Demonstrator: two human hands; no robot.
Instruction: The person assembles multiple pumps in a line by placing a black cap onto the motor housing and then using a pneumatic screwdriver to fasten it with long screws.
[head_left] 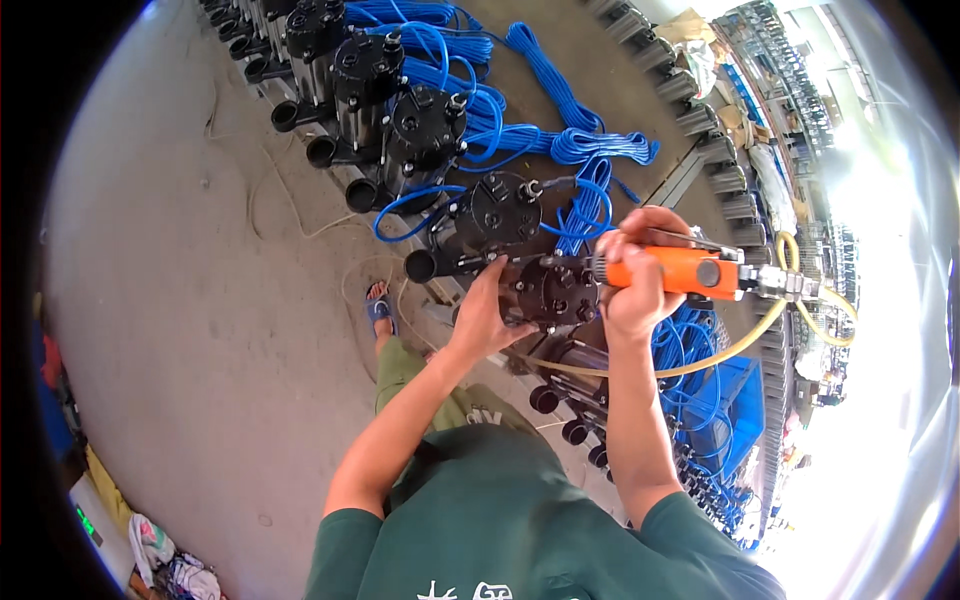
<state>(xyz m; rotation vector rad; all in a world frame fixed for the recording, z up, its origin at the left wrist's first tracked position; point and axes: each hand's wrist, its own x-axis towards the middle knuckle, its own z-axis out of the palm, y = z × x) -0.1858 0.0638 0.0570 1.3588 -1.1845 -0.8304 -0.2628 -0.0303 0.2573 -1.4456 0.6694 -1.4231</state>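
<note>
My left hand [483, 315] grips the side of a black cylindrical pump [558, 292], thumb and fingers spread round its edge. In my right hand [642, 285] is an orange air screwdriver [685, 272], fingers wrapped round its body. Its dark tip points left over the pump's lid; whether it sits on a screw I cannot tell. From the tool's rear metal fitting runs a yellow air hose [735, 352], which loops back under my right forearm. Just beyond stands another pump [497, 215] with a blue cable [598, 205] coming from its top.
More black pumps [425, 130] stand in a slanting row, with bundled blue cables [600, 147] beside them. A blue crate [735, 405] is at the right. Metal cylinders [715, 150] line the far right side. A thin pale cord [290, 195] lies on the concrete floor [190, 300].
</note>
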